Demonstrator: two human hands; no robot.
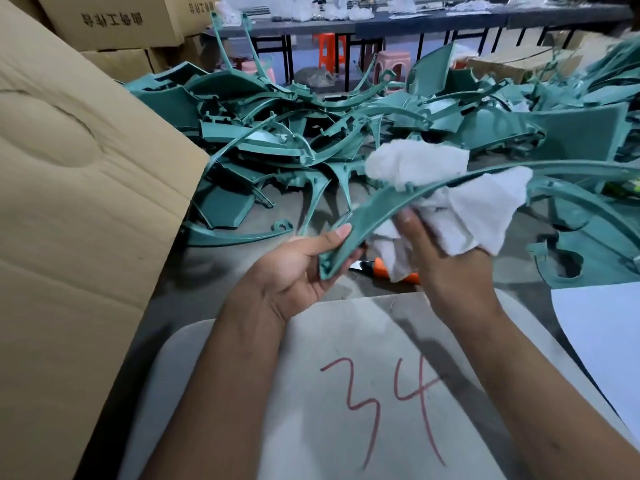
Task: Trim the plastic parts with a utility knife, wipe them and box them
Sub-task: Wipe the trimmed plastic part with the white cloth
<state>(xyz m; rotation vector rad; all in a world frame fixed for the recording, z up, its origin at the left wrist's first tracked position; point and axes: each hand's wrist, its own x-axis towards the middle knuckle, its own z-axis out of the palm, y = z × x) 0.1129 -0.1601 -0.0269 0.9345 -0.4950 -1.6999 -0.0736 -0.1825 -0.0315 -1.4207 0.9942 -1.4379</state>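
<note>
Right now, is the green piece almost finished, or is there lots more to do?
Trimming looks done: the orange knife lies on the floor. The right hand holds a white cloth against the green piece, gripped by the left hand. Boxing remains, and the pile of green parts waits.

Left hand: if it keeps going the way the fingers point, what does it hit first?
Probably the white cloth held by the right hand, just past the green part that the left hand grips; depth is unclear.
</note>
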